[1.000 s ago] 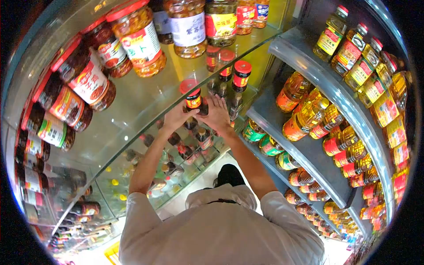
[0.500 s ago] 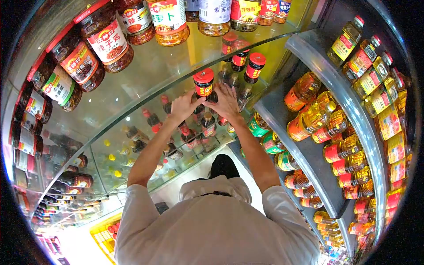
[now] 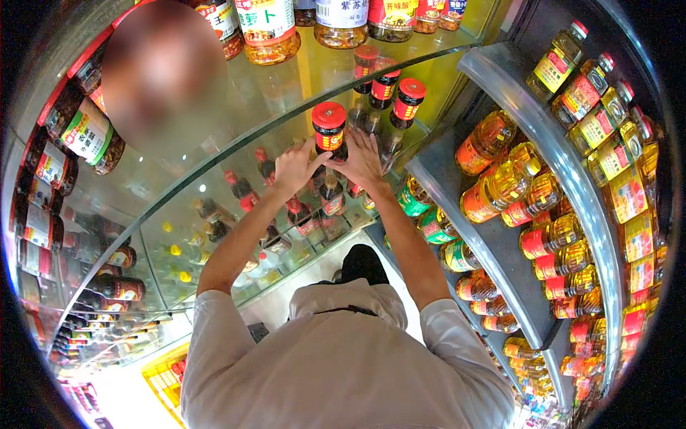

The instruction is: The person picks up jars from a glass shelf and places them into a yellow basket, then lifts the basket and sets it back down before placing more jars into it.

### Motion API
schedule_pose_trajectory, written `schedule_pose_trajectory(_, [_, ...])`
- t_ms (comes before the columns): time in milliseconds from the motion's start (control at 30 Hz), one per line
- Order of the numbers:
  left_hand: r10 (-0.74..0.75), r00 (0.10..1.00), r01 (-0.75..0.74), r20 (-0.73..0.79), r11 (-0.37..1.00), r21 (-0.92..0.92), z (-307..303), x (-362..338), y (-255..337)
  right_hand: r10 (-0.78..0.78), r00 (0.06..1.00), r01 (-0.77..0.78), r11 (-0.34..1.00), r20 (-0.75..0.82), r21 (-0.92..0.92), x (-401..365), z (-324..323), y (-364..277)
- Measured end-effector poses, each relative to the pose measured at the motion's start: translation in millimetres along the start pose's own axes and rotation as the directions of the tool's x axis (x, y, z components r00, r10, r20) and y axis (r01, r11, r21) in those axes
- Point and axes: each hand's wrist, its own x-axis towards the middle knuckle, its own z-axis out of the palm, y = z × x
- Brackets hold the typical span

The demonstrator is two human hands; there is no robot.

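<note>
A dark jar with a red lid and red-and-yellow label (image 3: 329, 131) stands upright near the front edge of the glass shelf (image 3: 243, 146). On its left side is my left hand (image 3: 294, 169), fingertips against the jar and thumb across its front near the base. My right hand (image 3: 359, 159) cups the right side, with its fingers stretched along the jar and its thumb meeting the other one in front. Behind and to the right stand similar red-lidded jars (image 3: 408, 105), apart from my hands. The jar's far side is hidden.
Larger labelled jars (image 3: 269, 32) line the back of the shelf. Dark sauce bottles (image 3: 331, 196) show through the glass below. On the right, dark tiers with clear rails (image 3: 468, 214) hold oil bottles (image 3: 500, 182). A yellow crate (image 3: 163, 382) is at lower left. A blurred patch covers some jars.
The whole view has shifted slightly, with the shelves appearing a little higher and further left. My hands stay around the same red-lidded jar. A blurred patch now covers jars at upper left.
</note>
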Motion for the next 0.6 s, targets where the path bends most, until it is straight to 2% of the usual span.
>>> schedule_pose_trajectory(100, [0.011,1.0,-0.011,-0.014,1.0,-0.018,3.1,0.4,-1.8,0.002,1.0,-0.002,1.0,-0.003,0.001,1.2,5.0,2.9])
schedule_pose_trajectory(167, [0.001,1.0,-0.001,-0.008,1.0,-0.017,0.9,-0.2,1.0,-0.06,0.992,0.061,0.998,-0.107,0.005,1.5,10.6,6.0])
schedule_pose_trajectory(333, [0.019,0.999,-0.02,-0.046,1.0,-0.009,4.3,1.3,0.3,-0.041,0.994,0.044,0.999,-0.099,0.024,1.3,9.1,5.3])
schedule_pose_trajectory(400, [-0.058,0.997,0.055,0.054,0.997,0.054,-0.9,0.5,4.6,-0.028,0.997,0.03,0.999,-0.076,0.023,0.1,6.3,3.3])
schedule_pose_trajectory(467, [-0.054,0.997,0.052,0.052,0.998,0.04,-5.7,-0.2,8.6,-0.01,1.0,0.01,1.0,-0.019,-0.001,-0.5,5.0,2.9])
schedule_pose_trajectory(533, [-0.053,0.998,0.052,0.039,0.998,0.031,-6.9,-0.8,9.1,-0.013,1.0,0.013,1.0,-0.027,0.0,-1.7,5.0,2.7])
schedule_pose_trajectory(600, [-0.12,0.984,0.115,0.133,0.992,0.041,-6.4,1.4,6.8,-0.027,0.999,0.027,1.0,-0.045,0.003,1.5,4.5,2.4])
